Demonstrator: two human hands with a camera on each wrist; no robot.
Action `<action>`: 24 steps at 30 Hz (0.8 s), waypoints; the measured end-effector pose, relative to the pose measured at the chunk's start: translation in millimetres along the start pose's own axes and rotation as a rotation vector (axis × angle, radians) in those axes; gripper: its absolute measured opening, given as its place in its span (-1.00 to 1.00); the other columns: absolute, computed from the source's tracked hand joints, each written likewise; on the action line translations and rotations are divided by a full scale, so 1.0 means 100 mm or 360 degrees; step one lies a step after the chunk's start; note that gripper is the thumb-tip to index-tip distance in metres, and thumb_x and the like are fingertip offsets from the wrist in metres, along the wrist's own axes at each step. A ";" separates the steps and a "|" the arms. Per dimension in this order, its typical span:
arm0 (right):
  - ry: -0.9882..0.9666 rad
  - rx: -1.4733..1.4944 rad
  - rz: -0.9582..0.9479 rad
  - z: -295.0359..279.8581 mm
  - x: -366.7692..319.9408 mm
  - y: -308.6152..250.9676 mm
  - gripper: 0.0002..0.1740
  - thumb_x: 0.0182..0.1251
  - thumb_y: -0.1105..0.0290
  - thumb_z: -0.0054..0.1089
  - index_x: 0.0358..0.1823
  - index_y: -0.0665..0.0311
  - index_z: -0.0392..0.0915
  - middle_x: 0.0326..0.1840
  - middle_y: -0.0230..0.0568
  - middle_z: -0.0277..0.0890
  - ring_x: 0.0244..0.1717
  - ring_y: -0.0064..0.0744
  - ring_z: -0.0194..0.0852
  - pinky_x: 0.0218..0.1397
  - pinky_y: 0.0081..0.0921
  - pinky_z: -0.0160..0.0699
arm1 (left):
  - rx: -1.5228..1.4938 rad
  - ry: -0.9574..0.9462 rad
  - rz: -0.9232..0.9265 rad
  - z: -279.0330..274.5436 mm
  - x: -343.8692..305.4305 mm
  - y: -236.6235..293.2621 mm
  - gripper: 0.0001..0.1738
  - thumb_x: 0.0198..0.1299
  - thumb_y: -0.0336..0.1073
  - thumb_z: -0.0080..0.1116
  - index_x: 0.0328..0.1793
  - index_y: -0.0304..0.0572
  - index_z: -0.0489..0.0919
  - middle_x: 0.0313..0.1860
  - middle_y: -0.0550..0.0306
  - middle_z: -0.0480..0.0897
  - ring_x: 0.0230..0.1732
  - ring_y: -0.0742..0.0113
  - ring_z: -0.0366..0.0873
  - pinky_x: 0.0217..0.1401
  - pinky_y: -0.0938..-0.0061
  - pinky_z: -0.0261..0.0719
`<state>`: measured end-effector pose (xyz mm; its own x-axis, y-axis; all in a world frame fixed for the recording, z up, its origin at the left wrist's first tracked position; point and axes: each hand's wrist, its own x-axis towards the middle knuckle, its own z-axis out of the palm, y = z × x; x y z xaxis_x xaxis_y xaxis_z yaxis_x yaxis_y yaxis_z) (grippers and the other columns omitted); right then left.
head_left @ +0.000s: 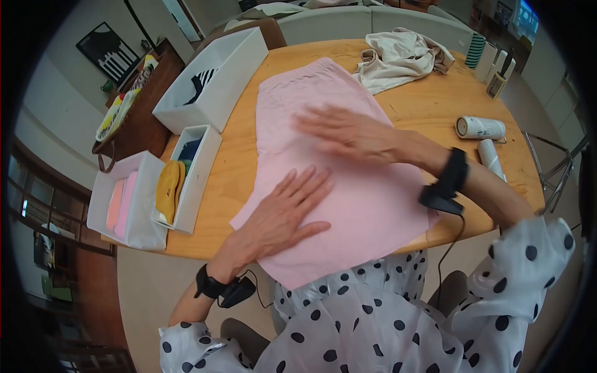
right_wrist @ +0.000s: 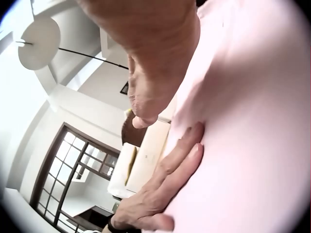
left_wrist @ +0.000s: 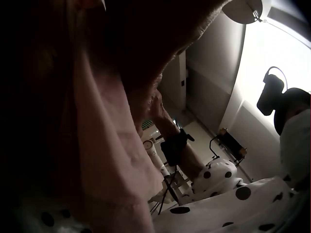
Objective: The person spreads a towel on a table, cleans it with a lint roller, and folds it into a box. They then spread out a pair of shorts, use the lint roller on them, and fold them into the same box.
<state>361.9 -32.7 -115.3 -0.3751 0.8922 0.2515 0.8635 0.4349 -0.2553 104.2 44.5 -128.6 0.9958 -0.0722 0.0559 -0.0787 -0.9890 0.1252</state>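
Note:
A pink garment [head_left: 348, 211] with a gathered elastic waistband lies spread over the wooden table [head_left: 242, 149], its waistband end away from me and its wide end over the near edge. My left hand [head_left: 283, 214] rests flat on its lower left part, fingers straight and thumb apart. Blurred, my right hand [head_left: 348, 133] is over the upper middle of the cloth with its fingers extended to the left. In the right wrist view, the left hand's fingers [right_wrist: 181, 170] lie on the pink fabric [right_wrist: 252, 145]. The left wrist view shows a hanging fold of pink cloth [left_wrist: 107, 145].
Left on the table stand a large white box [head_left: 239, 81] with striped cloth, a narrow white box [head_left: 208, 161] with yellow and blue folded items, and another white bin [head_left: 146, 186] with pink ones. Beige cloth [head_left: 398, 62] lies at the back; lint rollers [head_left: 485, 128] lie right.

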 end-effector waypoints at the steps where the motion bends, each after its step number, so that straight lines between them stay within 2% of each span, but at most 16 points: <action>1: 0.0003 0.0135 -0.0173 0.15 0.23 0.09 -0.24 0.62 -0.14 -0.42 0.62 0.22 -0.01 0.70 -0.09 -0.13 0.71 -0.11 -0.31 0.72 -0.18 -0.42 | -0.0007 -0.0011 -0.0004 0.07 0.02 -0.01 -0.13 0.40 0.14 0.03 0.65 -0.19 0.08 0.65 -0.12 0.07 0.68 -0.02 -0.09 0.69 0.10 -0.18; 3: -0.0012 -0.0266 -0.0606 0.62 0.62 0.52 -0.23 0.62 -0.15 -0.45 0.62 0.24 0.00 0.70 -0.07 -0.12 0.71 -0.10 -0.31 0.72 -0.16 -0.43 | -0.0006 -0.0036 0.0008 0.16 0.08 -0.07 -0.14 0.39 0.18 0.02 0.64 -0.12 0.11 0.65 -0.10 0.09 0.67 -0.04 -0.07 0.68 0.10 -0.14; 8: -0.0154 0.0053 -0.0368 0.61 1.01 0.77 -0.22 0.62 -0.15 -0.42 0.61 0.27 0.00 0.70 -0.06 -0.13 0.72 -0.13 -0.36 0.72 -0.14 -0.46 | -0.0020 -0.0088 0.0005 0.05 0.12 -0.03 -0.13 0.37 0.20 0.03 0.63 -0.13 0.14 0.65 -0.08 0.08 0.66 -0.04 -0.05 0.67 0.07 -0.13; 12: -0.0154 -0.0154 -0.0420 0.52 1.09 1.14 -0.21 0.61 -0.17 -0.41 0.61 0.24 0.01 0.70 -0.03 -0.15 0.72 -0.12 -0.37 0.72 -0.16 -0.45 | -0.0139 -0.0130 -0.0023 0.02 0.13 -0.04 -0.13 0.36 0.22 0.04 0.63 -0.12 0.15 0.66 -0.05 0.08 0.66 -0.02 -0.04 0.66 0.04 -0.10; 15: 0.0040 -0.0320 -0.0375 0.46 1.12 1.40 -0.21 0.59 -0.19 -0.35 0.62 0.20 0.01 0.69 -0.05 -0.12 0.71 -0.14 -0.33 0.72 -0.18 -0.41 | -0.0204 -0.0151 -0.0054 0.04 0.14 -0.07 -0.13 0.35 0.23 0.04 0.63 -0.11 0.16 0.65 -0.04 0.10 0.66 0.00 -0.04 0.65 0.04 -0.07; 19: -0.0050 -0.0057 -0.0253 0.38 1.15 1.58 -0.23 0.59 -0.18 -0.30 0.62 0.14 0.05 0.68 -0.11 -0.06 0.69 -0.18 -0.22 0.69 -0.18 -0.30 | -0.0255 -0.0179 -0.0075 0.03 0.15 -0.08 -0.11 0.31 0.28 0.06 0.61 -0.09 0.20 0.64 -0.03 0.12 0.66 -0.01 -0.04 0.66 0.04 -0.11; 24: 0.0000 -0.0176 -0.0321 0.33 1.17 1.69 -0.27 0.59 -0.15 -0.27 0.61 0.11 0.09 0.67 -0.19 -0.01 0.65 -0.22 -0.11 0.66 -0.19 -0.19 | -0.0286 -0.0211 -0.0090 0.03 0.15 -0.09 -0.09 0.30 0.30 0.06 0.61 -0.09 0.21 0.64 -0.02 0.13 0.66 -0.02 -0.03 0.66 0.03 -0.10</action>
<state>453.1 149.3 -159.7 -0.5438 0.7886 0.2870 0.8029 0.5884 -0.0957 119.7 52.1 -131.8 0.9953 -0.0452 -0.0856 -0.0176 -0.9540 0.2992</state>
